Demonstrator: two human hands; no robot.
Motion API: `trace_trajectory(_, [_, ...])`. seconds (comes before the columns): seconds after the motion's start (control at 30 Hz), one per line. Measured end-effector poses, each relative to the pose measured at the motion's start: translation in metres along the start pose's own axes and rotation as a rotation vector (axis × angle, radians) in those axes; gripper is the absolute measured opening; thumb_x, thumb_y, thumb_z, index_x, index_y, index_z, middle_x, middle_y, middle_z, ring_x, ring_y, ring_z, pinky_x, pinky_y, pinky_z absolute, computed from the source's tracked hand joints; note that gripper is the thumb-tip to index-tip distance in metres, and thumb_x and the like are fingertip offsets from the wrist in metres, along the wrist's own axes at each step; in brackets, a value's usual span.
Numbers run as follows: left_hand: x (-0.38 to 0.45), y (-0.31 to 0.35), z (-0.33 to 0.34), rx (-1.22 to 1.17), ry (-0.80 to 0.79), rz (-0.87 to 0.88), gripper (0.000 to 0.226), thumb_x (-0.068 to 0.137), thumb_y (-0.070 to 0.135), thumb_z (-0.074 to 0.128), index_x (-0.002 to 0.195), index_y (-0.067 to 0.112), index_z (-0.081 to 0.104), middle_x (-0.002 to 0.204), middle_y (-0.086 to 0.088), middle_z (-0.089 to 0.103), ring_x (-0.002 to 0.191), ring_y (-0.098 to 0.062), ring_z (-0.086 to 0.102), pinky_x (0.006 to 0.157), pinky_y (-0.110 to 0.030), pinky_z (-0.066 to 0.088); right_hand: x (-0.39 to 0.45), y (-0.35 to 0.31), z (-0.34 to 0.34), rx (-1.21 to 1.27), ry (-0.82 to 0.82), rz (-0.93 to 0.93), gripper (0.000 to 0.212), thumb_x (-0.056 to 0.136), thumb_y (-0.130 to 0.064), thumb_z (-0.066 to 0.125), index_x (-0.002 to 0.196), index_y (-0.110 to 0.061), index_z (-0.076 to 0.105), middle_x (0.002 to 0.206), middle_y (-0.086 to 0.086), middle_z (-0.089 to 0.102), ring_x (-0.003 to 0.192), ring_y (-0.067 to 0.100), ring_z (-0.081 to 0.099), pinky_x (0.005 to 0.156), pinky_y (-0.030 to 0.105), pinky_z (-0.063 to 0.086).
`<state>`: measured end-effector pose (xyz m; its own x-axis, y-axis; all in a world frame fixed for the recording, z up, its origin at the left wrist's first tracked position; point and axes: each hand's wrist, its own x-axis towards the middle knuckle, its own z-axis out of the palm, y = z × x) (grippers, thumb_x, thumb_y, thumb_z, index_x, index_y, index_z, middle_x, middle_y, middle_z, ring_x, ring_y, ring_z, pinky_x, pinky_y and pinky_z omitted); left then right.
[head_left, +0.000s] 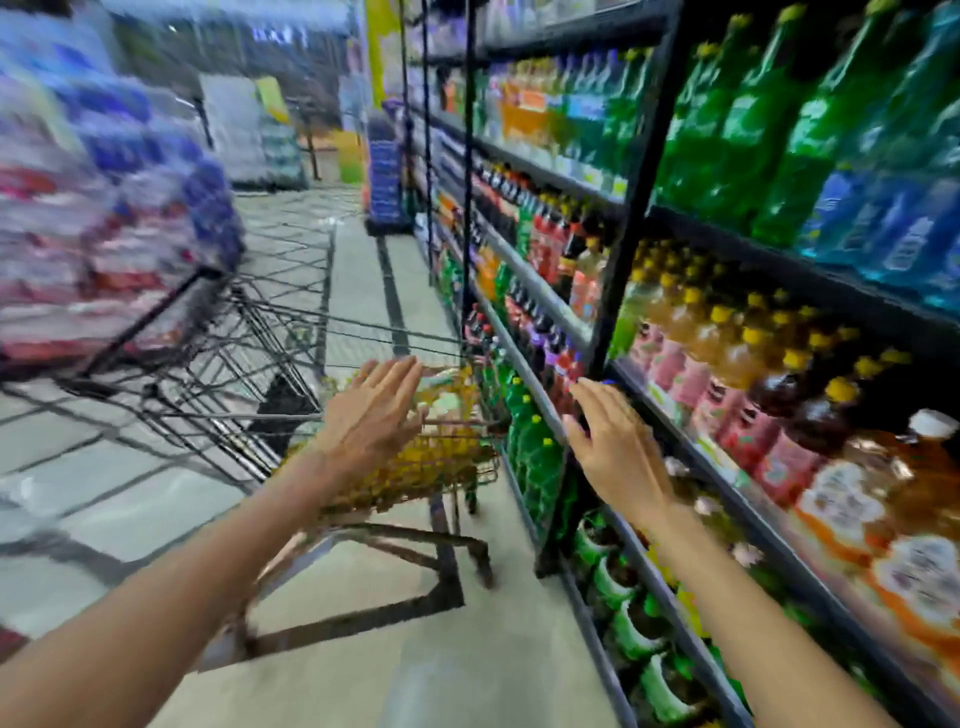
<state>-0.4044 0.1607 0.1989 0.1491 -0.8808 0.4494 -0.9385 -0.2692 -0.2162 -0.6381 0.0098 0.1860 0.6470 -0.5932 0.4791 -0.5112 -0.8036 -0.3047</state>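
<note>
Reach step, I judge: right hand (613, 447) grip wide, empty, at shelf rail (525, 371) mid-frame; left hand (371, 415) wide above shopping cart (467, 467). Next: close round one of soda bottles (561, 370).

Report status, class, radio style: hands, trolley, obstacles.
Left hand open, over trolley. Right hand open, empty, by the bottle shelf. Trolley ahead, part loaded. Shelf post close beyond right hand.

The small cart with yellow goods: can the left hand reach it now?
Probably yes. The open left hand hovers just before the rim of the cart, with nothing between them; blur hides whether they touch.
</note>
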Motion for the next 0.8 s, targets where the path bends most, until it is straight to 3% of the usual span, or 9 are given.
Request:
trace_trajectory(0.13, [-0.001, -0.086, 0.03, 0.053, -0.057, -0.135, 0.057, 0.088, 0.04, 0.038, 0.118, -0.002, 0.061, 0.117, -0.019, 0.064, 0.104, -0.032, 0.063, 0.09, -0.042, 0.05, 0.068, -0.031, 0.059, 0.015, -0.055, -0.087, 0.047, 0.091, -0.029, 0.043, 0.125, 0.0, 0.056, 0.127, 0.016, 0.058, 0.121, 0.029, 0.052, 0.106, 0.04, 0.038])
trace_trajectory(0.3, [0.019, -0.184, 0.074, 0.042, -0.075, -0.278, 0.052, 0.084, 0.03, 0.068, 0.121, -0.004, 0.057, 0.119, -0.022, 0.062, 0.106, -0.036, 0.062, 0.092, -0.047, 0.048, 0.154, -0.059, 0.138, 0.084, -0.146, -0.069, 0.053, 0.092, -0.037, 0.037, 0.127, -0.001, 0.054, 0.127, 0.015, 0.058, 0.124, 0.029, 0.05, 0.108, 0.04, 0.036])
trace_trajectory(0.4, [0.034, -0.232, 0.101, 0.036, -0.144, -0.3, 0.052, 0.086, 0.029, 0.065, 0.124, -0.005, 0.056, 0.121, -0.023, 0.061, 0.109, -0.036, 0.06, 0.096, -0.046, 0.046, 0.2, -0.074, 0.176, 0.136, -0.19, -0.039, 0.059, 0.092, -0.039, 0.033, 0.129, 0.003, 0.051, 0.131, 0.019, 0.054, 0.127, 0.03, 0.046, 0.109, 0.038, 0.03])
trace_trajectory(0.5, [0.045, -0.267, 0.127, 0.013, -0.173, -0.349, 0.05, 0.089, 0.031, 0.06, 0.125, -0.003, 0.054, 0.122, -0.02, 0.061, 0.111, -0.032, 0.061, 0.097, -0.044, 0.046, 0.241, -0.078, 0.216, 0.177, -0.256, -0.021, 0.045, 0.099, -0.024, 0.041, 0.137, -0.001, 0.042, 0.141, 0.013, 0.045, 0.134, 0.023, 0.037, 0.111, 0.031, 0.024])
trace_trajectory(0.73, [0.079, -0.313, 0.224, -0.188, -0.295, -0.534, 0.05, 0.094, 0.034, 0.047, 0.129, -0.002, 0.048, 0.118, -0.018, 0.06, 0.104, -0.032, 0.059, 0.088, -0.038, 0.047, 0.317, -0.072, 0.33, 0.199, -0.474, 0.04, 0.046, 0.1, -0.029, 0.038, 0.141, -0.008, 0.035, 0.144, 0.009, 0.041, 0.134, 0.022, 0.035, 0.109, 0.034, 0.028])
trace_trajectory(0.8, [0.091, -0.32, 0.258, -0.197, -0.34, -0.594, 0.045, 0.096, 0.034, 0.047, 0.127, 0.001, 0.048, 0.119, -0.016, 0.058, 0.104, -0.031, 0.057, 0.086, -0.037, 0.046, 0.334, -0.067, 0.371, 0.221, -0.554, 0.053, 0.047, 0.101, -0.029, 0.036, 0.143, -0.007, 0.032, 0.147, 0.009, 0.036, 0.138, 0.022, 0.029, 0.112, 0.033, 0.022])
